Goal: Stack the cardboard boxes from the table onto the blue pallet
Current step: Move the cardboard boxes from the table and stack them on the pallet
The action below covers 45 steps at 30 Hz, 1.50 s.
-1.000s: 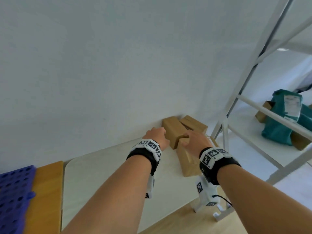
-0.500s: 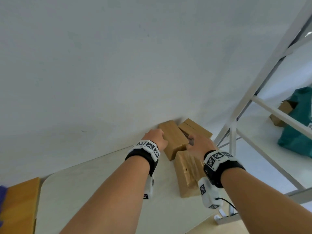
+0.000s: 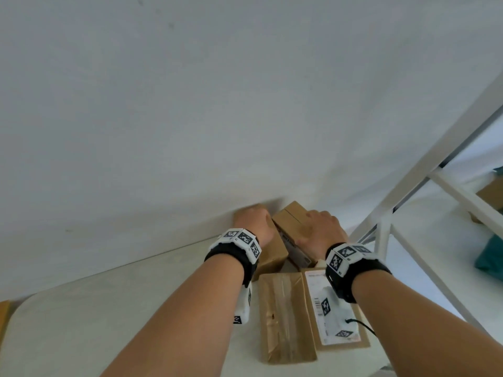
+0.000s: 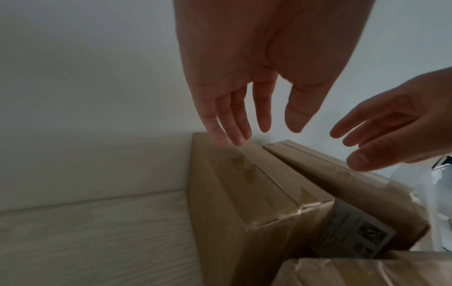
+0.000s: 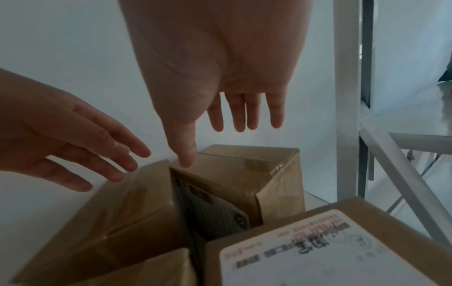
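Note:
Several brown cardboard boxes sit on the white table [image 3: 136,308] against the wall. My left hand [image 3: 253,221] hovers open over the far left box [image 3: 272,257], its straight fingers [image 4: 234,135] just above the box top [image 4: 239,183]. My right hand [image 3: 318,229] is open over the far right box [image 3: 291,216]; its thumb [image 5: 186,158] nearly touches that box [image 5: 257,170]. Nearer to me lie a taped box [image 3: 283,314] and a box with a white shipping label [image 3: 337,303]. The blue pallet is out of view.
A white wall [image 3: 245,104] stands right behind the far boxes. A white metal shelf frame [image 3: 408,213] rises close on the right, with a green bag [image 3: 490,257] on its shelf. A label [image 4: 352,232] sits wedged between the two far boxes.
Both hands have reached further forward. The right hand has left the near box and now hovers over the far right box. The head view has swung right, so the pallet is gone.

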Motion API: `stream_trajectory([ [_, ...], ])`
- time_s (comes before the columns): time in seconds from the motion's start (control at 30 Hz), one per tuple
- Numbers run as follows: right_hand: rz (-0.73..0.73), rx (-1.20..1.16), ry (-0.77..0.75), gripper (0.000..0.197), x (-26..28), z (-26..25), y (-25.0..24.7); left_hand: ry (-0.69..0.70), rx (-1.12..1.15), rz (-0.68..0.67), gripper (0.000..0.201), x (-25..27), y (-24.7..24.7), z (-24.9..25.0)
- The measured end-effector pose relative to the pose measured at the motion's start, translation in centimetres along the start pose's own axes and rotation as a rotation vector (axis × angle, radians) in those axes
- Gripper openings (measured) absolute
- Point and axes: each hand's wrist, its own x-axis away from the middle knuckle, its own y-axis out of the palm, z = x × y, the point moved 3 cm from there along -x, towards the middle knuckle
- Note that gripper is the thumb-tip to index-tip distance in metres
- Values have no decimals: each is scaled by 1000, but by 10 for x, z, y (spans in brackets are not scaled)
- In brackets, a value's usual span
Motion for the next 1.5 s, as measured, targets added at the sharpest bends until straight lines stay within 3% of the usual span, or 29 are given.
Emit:
stream_trajectory([
  [0.27,-92,-7,16,106,-31,14,31,-52,75,-6,20,-27,15,-6],
  [0.67,7,-16,17,91,-23,6,-18,-59,30,-143,21,-19,-3,5],
  [0.93,135,-65,29,87,22,-25,-73,-11,61,-72,38,19,-53,8],
  [1.1,208,-216,11,85,56,-62,-84,-63,177,-20,54,48,-75,-21],
  [1.33,174,-351,-19,93,101,-112,-68,-106,197,0,61,90,-89,-80],
  [1.5,127,-425,-31,89,125,-136,-58,-105,306,38,42,111,-96,-106],
])
